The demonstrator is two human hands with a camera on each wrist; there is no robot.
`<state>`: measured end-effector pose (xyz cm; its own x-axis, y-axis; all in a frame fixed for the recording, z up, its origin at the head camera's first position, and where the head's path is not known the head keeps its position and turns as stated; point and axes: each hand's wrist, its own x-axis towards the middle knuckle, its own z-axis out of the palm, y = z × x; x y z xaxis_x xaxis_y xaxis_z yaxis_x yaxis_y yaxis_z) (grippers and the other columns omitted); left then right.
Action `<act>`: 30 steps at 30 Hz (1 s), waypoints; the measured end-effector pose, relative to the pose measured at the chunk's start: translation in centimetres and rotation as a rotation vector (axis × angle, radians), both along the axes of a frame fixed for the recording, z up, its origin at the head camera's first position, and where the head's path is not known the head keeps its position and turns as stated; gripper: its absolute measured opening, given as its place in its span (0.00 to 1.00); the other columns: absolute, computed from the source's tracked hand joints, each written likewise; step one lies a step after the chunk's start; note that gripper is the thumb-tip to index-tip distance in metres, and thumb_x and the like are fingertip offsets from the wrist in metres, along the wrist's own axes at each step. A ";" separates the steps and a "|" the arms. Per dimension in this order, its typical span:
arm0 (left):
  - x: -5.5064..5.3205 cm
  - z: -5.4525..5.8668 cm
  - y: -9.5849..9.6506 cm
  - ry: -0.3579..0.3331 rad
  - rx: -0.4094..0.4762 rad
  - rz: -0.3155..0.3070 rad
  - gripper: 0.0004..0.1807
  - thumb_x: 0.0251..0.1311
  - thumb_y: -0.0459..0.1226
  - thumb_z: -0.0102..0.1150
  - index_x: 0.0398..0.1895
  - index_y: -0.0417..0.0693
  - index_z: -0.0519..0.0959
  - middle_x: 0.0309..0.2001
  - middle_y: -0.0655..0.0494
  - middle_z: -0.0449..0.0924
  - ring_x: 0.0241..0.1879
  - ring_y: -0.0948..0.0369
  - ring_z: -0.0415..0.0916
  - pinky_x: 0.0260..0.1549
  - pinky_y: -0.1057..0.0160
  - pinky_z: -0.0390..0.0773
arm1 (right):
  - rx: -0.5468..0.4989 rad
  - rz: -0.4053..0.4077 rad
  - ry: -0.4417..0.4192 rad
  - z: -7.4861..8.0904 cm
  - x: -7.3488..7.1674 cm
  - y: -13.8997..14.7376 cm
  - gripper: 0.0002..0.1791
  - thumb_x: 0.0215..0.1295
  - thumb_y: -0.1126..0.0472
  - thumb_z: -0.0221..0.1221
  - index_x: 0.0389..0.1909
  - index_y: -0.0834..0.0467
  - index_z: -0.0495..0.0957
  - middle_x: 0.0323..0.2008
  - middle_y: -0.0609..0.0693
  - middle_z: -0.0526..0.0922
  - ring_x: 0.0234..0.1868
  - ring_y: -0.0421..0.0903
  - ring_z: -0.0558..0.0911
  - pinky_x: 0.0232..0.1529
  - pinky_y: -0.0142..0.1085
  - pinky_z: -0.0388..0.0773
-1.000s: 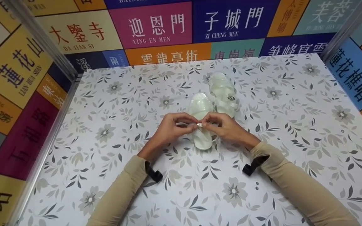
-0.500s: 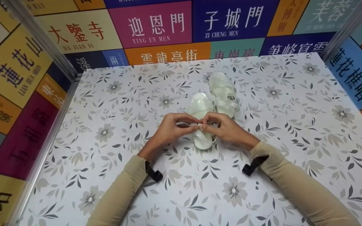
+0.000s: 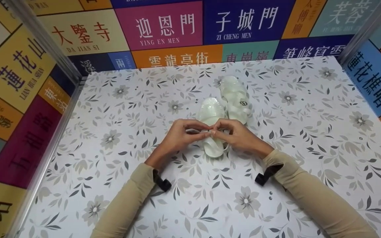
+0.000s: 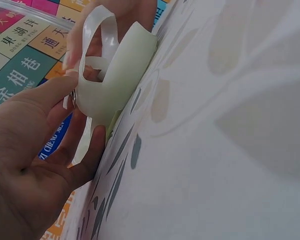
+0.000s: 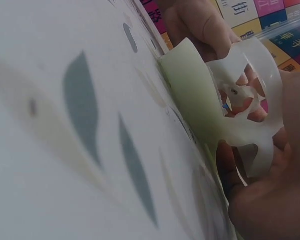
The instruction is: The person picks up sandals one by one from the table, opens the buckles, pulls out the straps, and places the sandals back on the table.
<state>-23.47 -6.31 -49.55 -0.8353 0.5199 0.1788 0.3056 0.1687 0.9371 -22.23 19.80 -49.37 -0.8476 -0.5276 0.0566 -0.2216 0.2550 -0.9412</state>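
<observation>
Two pale green, translucent sandals lie in the middle of the table in the head view. Over the nearer sandal (image 3: pixel 212 107), my left hand (image 3: pixel 181 134) and right hand (image 3: pixel 240 135) meet fingertip to fingertip, pinching its strap. In the left wrist view, a small metal buckle (image 4: pixel 73 98) shows at the left fingertips, beside the upright ankle strap (image 4: pixel 92 30). The right wrist view shows the heel (image 5: pixel 190 92) standing over the table and the right fingers curled at the strap's side. The fingers hide most of the fastening.
Just beyond and to the right lies the other sandal (image 3: pixel 233 91), with a small dark emblem on it. A white tabletop (image 3: pixel 150 211) with a grey leaf and flower print lies beneath. Colourful lettered panels (image 3: pixel 164 29) stand along the back and both sides.
The small white piece seen between the fingertips a second ago is now mostly covered by them. Both hands and both sandals have stayed in nearly the same place.
</observation>
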 end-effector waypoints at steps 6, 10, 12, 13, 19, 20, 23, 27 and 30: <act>0.0 0.0 -0.2 -0.027 0.011 -0.016 0.15 0.65 0.43 0.78 0.54 0.58 0.91 0.52 0.59 0.93 0.52 0.59 0.90 0.57 0.59 0.89 | -0.001 0.004 0.018 -0.2 0.1 -0.3 0.08 0.77 0.49 0.67 0.46 0.48 0.85 0.51 0.47 0.88 0.59 0.50 0.84 0.66 0.49 0.76; 0.0 0.0 -0.2 -0.050 0.023 -0.029 0.14 0.66 0.41 0.77 0.53 0.55 0.91 0.51 0.57 0.93 0.51 0.58 0.91 0.55 0.58 0.90 | -0.013 0.018 0.034 -0.2 0.1 -0.3 0.06 0.77 0.51 0.67 0.45 0.49 0.85 0.51 0.47 0.88 0.60 0.49 0.84 0.68 0.47 0.75; 0.0 0.0 -0.1 -0.053 0.026 -0.033 0.13 0.67 0.40 0.76 0.54 0.54 0.91 0.51 0.55 0.93 0.51 0.57 0.92 0.54 0.58 0.90 | -0.016 0.023 0.033 -0.2 0.1 -0.3 0.06 0.77 0.51 0.66 0.45 0.49 0.85 0.52 0.47 0.88 0.60 0.49 0.84 0.68 0.47 0.75; 0.0 0.1 -0.1 -0.061 0.033 -0.034 0.13 0.68 0.39 0.75 0.53 0.53 0.91 0.51 0.55 0.93 0.51 0.57 0.92 0.53 0.57 0.91 | -0.019 0.025 0.033 -0.2 0.1 -0.3 0.07 0.77 0.51 0.66 0.45 0.49 0.85 0.52 0.47 0.88 0.61 0.49 0.84 0.68 0.47 0.75; -0.1 0.1 -0.1 -0.106 0.067 -0.041 0.12 0.69 0.36 0.73 0.53 0.49 0.90 0.53 0.52 0.91 0.53 0.54 0.91 0.54 0.56 0.90 | -0.034 0.031 0.018 -0.2 0.1 -0.2 0.07 0.77 0.53 0.66 0.45 0.51 0.84 0.53 0.48 0.87 0.61 0.51 0.83 0.68 0.50 0.74; -0.1 0.1 -0.1 -0.109 0.068 -0.043 0.12 0.69 0.36 0.73 0.54 0.49 0.90 0.53 0.52 0.91 0.53 0.54 0.91 0.54 0.56 0.90 | -0.032 0.029 0.014 -0.2 0.1 -0.1 0.06 0.77 0.52 0.66 0.44 0.51 0.84 0.53 0.48 0.87 0.61 0.50 0.83 0.69 0.51 0.74; -0.1 0.1 -0.2 -0.121 0.064 -0.050 0.12 0.69 0.37 0.74 0.54 0.50 0.89 0.53 0.52 0.91 0.53 0.54 0.92 0.54 0.55 0.90 | -0.026 0.024 0.006 -0.3 0.1 -0.1 0.06 0.77 0.53 0.66 0.44 0.51 0.84 0.54 0.47 0.87 0.62 0.50 0.83 0.70 0.52 0.73; -0.1 0.1 -0.2 -0.136 0.072 -0.061 0.13 0.69 0.37 0.74 0.54 0.50 0.89 0.53 0.52 0.91 0.53 0.54 0.92 0.55 0.55 0.90 | -0.012 0.005 -0.012 -0.2 0.1 -0.1 0.06 0.78 0.54 0.65 0.44 0.52 0.83 0.53 0.48 0.87 0.61 0.51 0.84 0.65 0.51 0.77; 0.0 0.1 -0.2 -0.141 0.083 -0.067 0.13 0.69 0.37 0.74 0.55 0.48 0.89 0.54 0.51 0.91 0.54 0.54 0.91 0.56 0.55 0.90 | -0.005 -0.015 -0.037 -0.1 0.2 -0.2 0.06 0.78 0.55 0.64 0.43 0.54 0.81 0.53 0.49 0.86 0.58 0.52 0.83 0.57 0.46 0.81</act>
<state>-23.51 -6.54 -49.44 -0.8190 0.5638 0.1069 0.1780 0.0725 0.9814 -22.02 19.60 -49.44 -0.8571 -0.5144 0.0275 -0.1826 0.2535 -0.9500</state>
